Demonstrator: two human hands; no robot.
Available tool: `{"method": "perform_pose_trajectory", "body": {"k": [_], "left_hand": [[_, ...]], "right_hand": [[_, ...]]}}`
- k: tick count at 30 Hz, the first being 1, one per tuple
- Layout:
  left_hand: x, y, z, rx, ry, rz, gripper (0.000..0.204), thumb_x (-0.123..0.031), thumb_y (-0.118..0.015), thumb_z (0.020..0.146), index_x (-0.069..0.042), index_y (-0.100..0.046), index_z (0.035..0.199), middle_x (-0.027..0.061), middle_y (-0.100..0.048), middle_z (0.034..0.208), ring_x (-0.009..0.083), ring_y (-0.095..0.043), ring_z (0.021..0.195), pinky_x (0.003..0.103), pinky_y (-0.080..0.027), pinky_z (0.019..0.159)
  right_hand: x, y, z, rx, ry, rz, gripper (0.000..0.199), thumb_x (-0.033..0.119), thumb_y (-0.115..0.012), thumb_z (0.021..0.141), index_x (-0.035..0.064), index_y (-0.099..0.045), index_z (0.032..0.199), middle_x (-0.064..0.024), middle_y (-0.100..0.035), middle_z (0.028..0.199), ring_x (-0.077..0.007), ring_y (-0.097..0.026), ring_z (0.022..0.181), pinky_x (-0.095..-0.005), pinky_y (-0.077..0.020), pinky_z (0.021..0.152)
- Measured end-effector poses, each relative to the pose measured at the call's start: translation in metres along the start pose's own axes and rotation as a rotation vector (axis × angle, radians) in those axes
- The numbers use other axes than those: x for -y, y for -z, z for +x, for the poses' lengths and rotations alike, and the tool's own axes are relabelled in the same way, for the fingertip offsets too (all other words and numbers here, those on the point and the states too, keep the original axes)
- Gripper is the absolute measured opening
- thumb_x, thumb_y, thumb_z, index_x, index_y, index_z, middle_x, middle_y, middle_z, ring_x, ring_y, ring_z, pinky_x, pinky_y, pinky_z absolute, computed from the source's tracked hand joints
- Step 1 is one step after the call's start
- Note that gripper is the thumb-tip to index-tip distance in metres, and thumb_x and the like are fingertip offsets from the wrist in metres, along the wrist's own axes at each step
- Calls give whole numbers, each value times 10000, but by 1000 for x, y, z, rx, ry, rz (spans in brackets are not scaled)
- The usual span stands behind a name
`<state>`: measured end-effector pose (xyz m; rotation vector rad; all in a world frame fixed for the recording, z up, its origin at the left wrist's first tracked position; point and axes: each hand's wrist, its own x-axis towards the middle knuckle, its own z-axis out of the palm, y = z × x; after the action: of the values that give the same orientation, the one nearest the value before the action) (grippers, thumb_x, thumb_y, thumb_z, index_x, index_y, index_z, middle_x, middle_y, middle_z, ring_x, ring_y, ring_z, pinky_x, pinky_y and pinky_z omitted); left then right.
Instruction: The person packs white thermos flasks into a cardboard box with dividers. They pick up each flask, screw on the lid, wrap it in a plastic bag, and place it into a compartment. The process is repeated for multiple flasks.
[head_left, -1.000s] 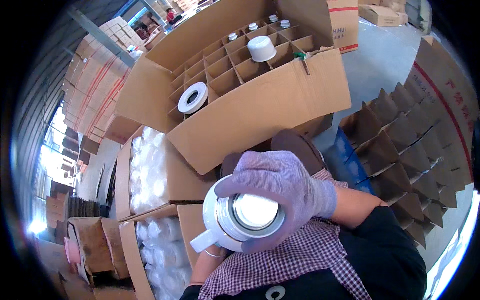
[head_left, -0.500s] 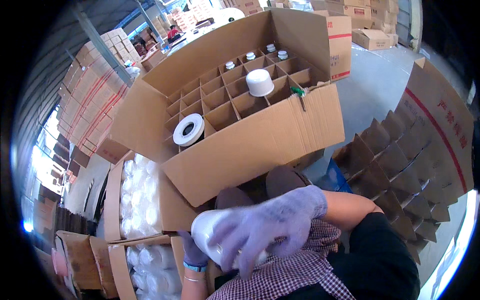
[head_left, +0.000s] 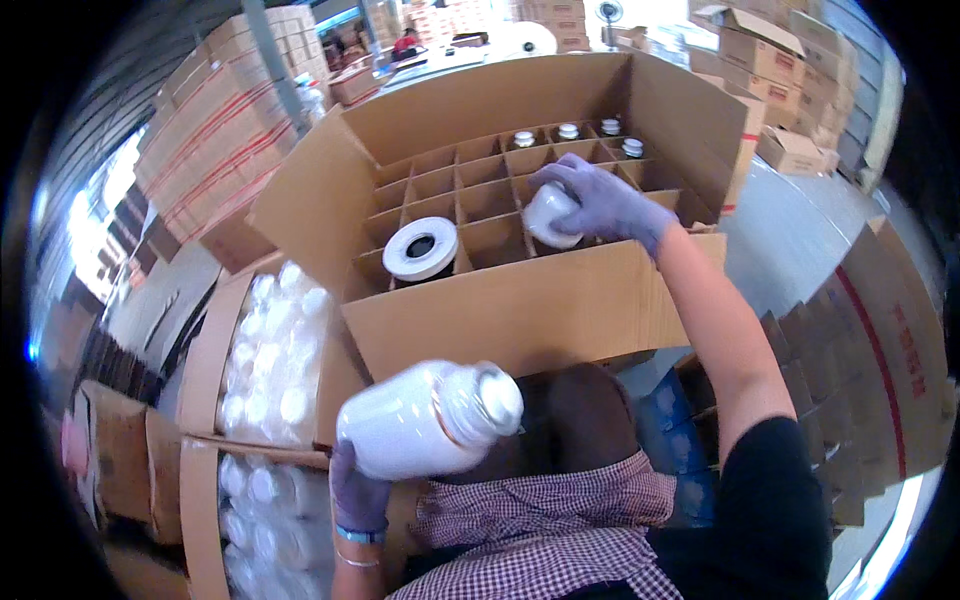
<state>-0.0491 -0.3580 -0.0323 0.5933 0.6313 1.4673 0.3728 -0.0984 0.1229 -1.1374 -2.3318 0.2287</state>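
My left hand (head_left: 362,490) holds a glossy white bottle (head_left: 400,420) above my lap, tilted on its side. Its neck, topped by a white stopper (head_left: 499,400), points right. In the big divided carton (head_left: 540,315), my right hand (head_left: 600,198) has its fingers closed round a white cup-shaped cap (head_left: 549,213) at the near dividers. Left of that cap, a white ring-shaped roll (head_left: 420,250) with a dark core rests on the dividers. White bottle tops, such as this one (head_left: 568,131), show in several far compartments.
Two open cartons of plastic-wrapped white pieces (head_left: 275,360) stand at my left. Cardboard dividers and a raised flap (head_left: 880,340) are at the right. Stacked cartons (head_left: 215,140) rise behind on the left, with more boxes (head_left: 765,60) at the back right.
My right hand has left the bottle, reached forward into the carton and closed on the white cap. The bottle in my left hand now shows its neck and stopper. The view has shifted.
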Motion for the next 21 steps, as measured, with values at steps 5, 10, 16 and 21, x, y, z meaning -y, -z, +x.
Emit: {"method": "perform_pose_trajectory", "body": {"k": [5, 10, 16, 21], "left_hand": [[-13, 3, 7, -1, -104, -147, 574, -350, -532, 1036, -22, -425, 1494, 155, -484, 1519, 332, -459, 1399, 525, -321, 1188], [-26, -41, 1, -12, -259, 386, 523, -312, -577, 1003, -22, -501, 1431, 153, -571, 1390, 312, -531, 1332, 458, -423, 1121], [-55, -156, -37, 990, -965, 1607, 132, -262, -723, 831, -150, -727, 899, 88, -696, 1222, 319, -607, 1261, 492, -475, 1092], [-65, -190, -28, 1096, -909, 1451, 194, -285, -798, 778, -150, -658, 775, 91, -730, 1119, 340, -686, 1114, 474, -536, 1004]], "right_hand": [[123, -40, -83, -7, 593, 459, 692, 161, -817, 753, 117, -542, 1387, -172, -476, 1434, -390, -449, 1370, -473, -368, 1158], [133, -68, -125, -170, 465, 342, 582, 216, -771, 863, 112, -543, 1388, -185, -478, 1440, -383, -492, 1345, -460, -451, 1094], [92, -159, -154, 704, -386, 2066, 474, 360, -528, 1047, 95, -514, 1439, -111, -609, 1363, -235, -635, 1190, -407, -491, 1065], [135, -197, -217, 378, -417, 2300, 700, 530, -452, 1045, 100, -313, 1580, -129, -409, 1579, -252, -458, 1408, -436, -385, 1167]]}}
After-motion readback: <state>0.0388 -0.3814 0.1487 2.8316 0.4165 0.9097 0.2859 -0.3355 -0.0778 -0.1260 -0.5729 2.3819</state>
